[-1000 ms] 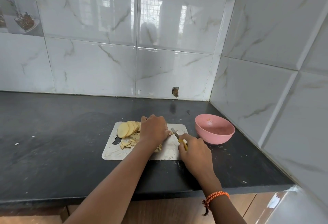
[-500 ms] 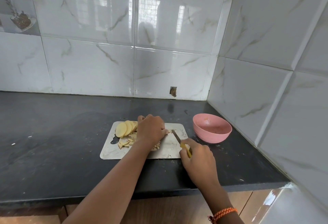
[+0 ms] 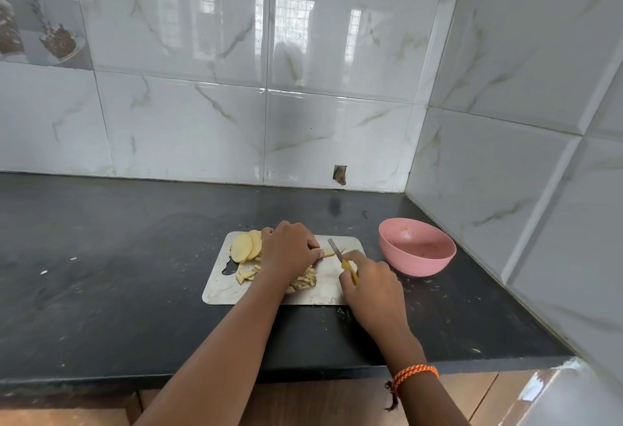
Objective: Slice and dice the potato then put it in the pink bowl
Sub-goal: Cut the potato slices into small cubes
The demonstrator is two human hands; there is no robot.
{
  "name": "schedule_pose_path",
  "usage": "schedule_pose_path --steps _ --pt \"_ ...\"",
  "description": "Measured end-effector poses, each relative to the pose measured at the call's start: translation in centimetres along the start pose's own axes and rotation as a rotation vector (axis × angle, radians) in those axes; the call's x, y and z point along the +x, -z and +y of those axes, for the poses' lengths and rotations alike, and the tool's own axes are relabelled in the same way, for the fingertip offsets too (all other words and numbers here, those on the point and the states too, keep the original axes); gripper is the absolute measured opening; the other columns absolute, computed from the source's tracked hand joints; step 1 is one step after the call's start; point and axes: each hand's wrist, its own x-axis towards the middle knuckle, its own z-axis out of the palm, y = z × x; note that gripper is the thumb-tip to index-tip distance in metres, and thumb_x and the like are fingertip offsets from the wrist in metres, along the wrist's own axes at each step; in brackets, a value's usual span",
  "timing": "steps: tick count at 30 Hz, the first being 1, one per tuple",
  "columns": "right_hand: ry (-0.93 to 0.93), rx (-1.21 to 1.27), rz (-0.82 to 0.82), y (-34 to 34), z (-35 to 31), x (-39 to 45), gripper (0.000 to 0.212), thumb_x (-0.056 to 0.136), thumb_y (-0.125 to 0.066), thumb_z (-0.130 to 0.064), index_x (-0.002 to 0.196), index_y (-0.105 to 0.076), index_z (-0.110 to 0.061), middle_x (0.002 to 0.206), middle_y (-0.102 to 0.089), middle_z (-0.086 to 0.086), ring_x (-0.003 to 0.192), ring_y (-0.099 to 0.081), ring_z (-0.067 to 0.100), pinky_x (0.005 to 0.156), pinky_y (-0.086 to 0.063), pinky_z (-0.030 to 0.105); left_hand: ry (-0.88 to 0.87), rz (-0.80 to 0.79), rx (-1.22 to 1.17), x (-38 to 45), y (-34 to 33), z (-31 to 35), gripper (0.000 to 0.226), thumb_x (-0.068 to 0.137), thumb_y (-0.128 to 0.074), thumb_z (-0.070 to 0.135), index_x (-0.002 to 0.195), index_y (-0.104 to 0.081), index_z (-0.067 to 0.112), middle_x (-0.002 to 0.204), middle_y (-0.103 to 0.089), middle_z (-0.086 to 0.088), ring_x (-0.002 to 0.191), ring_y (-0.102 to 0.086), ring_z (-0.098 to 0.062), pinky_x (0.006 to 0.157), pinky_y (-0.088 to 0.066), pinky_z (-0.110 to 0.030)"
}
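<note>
A steel cutting board (image 3: 323,292) lies on the black counter. Round potato slices (image 3: 245,245) are stacked at its far left, and diced pieces (image 3: 305,281) lie near its front. My left hand (image 3: 288,250) is curled over the board's middle and pinches a potato strip (image 3: 326,252) under its fingertips. My right hand (image 3: 371,285) grips a small knife (image 3: 338,254) by its yellow handle, blade pointing away, right beside the strip. The pink bowl (image 3: 417,250) stands to the right of the board and looks almost bare inside.
The black counter (image 3: 118,257) stretches far to the left and ends at a front edge near me. White tiled walls close the back and right, forming a corner behind the bowl. Small crumbs dot the counter.
My right hand has shifted the knife slightly along the strip; my left hand stays curled over the potato. The camera view has drifted a little.
</note>
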Motion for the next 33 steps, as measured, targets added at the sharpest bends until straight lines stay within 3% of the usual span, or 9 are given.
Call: schedule_pose_path --steps 3,10,20,25,29,33 --pt "0.018 -0.012 -0.022 -0.3 0.1 0.0 0.028 0.1 -0.049 -0.032 0.125 -0.061 -0.033 0.086 -0.066 0.001 0.077 -0.06 0.019 0.07 -0.055 0.04 0.005 0.0 0.001 0.0 -0.2 0.1 0.014 0.09 -0.075 0.048 0.087 -0.084 0.037 0.1 -0.074 0.018 0.109 -0.055 -0.012 0.099 -0.034 -0.043" --pt "0.054 -0.123 -0.093 -0.5 -0.4 0.2 0.038 0.101 -0.044 -0.031 0.136 -0.057 -0.031 0.109 -0.069 0.009 0.096 -0.066 0.031 0.071 -0.044 0.039 0.02 0.0 0.049 0.1 -0.7 0.5 0.017 0.088 -0.072 0.046 0.082 -0.083 0.035 0.095 -0.073 0.015 0.103 -0.055 -0.013 0.094 -0.034 -0.044" --pt "0.016 -0.118 -0.067 0.6 0.3 -3.4 0.027 0.101 -0.046 -0.038 0.125 -0.058 -0.033 0.097 -0.066 0.002 0.087 -0.063 0.024 0.075 -0.053 0.039 0.024 0.051 0.102 0.2 -1.0 0.7 0.018 0.091 -0.07 0.045 0.085 -0.083 0.034 0.084 -0.071 0.013 0.097 -0.052 -0.013 0.092 -0.037 -0.043" --pt "-0.045 -0.015 0.057 0.8 0.3 -2.4 0.029 0.099 -0.051 -0.034 0.125 -0.063 -0.031 0.093 -0.071 0.0 0.081 -0.063 0.018 0.074 -0.057 0.04 0.032 0.047 0.046 0.4 -1.0 0.3 0.016 0.091 -0.07 0.042 0.083 -0.083 0.035 0.089 -0.073 0.017 0.097 -0.05 -0.012 0.089 -0.032 -0.041" --pt "-0.005 0.013 0.038 0.0 -0.2 -0.7 0.031 0.098 -0.05 -0.03 0.126 -0.063 -0.032 0.088 -0.07 0.004 0.08 -0.061 0.024 0.071 -0.054 0.042 0.057 0.028 -0.018 0.5 -0.5 -0.2 0.014 0.085 -0.072 0.034 0.077 -0.083 0.031 0.082 -0.076 0.014 0.088 -0.063 -0.012 0.087 -0.049 -0.037" --pt "0.04 -0.032 -0.041 -0.6 -0.6 0.1 0.027 0.099 -0.047 -0.03 0.123 -0.061 -0.031 0.091 -0.067 0.005 0.082 -0.058 0.025 0.067 -0.047 0.038 0.09 0.001 -0.071 0.3 -0.1 -0.1 0.012 0.078 -0.071 0.025 0.073 -0.081 0.022 0.073 -0.076 0.006 0.069 -0.069 -0.016 0.065 -0.06 -0.035"
